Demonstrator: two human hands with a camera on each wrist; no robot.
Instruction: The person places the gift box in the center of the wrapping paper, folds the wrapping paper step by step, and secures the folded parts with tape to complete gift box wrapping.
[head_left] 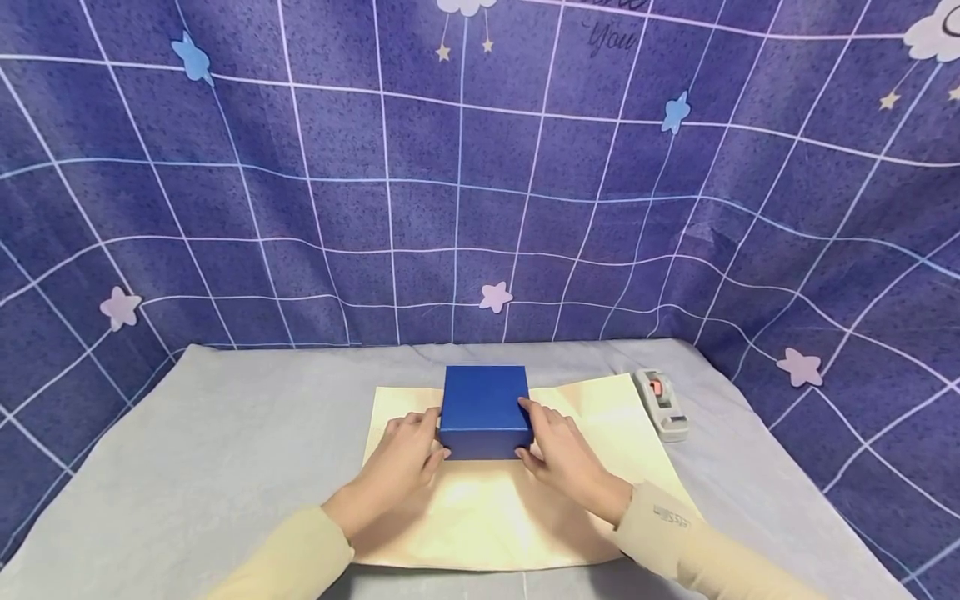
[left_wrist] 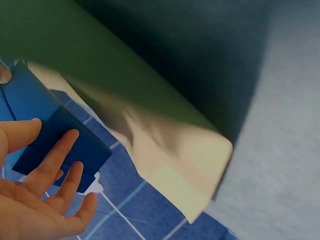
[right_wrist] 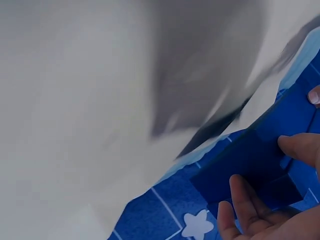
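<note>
A dark blue box (head_left: 486, 400) is over the middle of a cream sheet of paper (head_left: 487, 517). My left hand (head_left: 405, 450) grips its left side, with the thumb near the front corner and the fingers along the side. From the right, my right hand (head_left: 558, 454) holds the opposite side, one finger reaching the top edge. In the left wrist view, spread fingers lie against the side of the blue box (left_wrist: 65, 135). The right wrist view has the thumb and fingers on the other side of the box (right_wrist: 250, 155).
A white tape dispenser (head_left: 662, 406) with an orange-red core stands just right of the paper. Grey-white cloth (head_left: 247, 433) covers the table. Behind it hangs a blue curtain (head_left: 420, 208) with a grid, stars and clouds.
</note>
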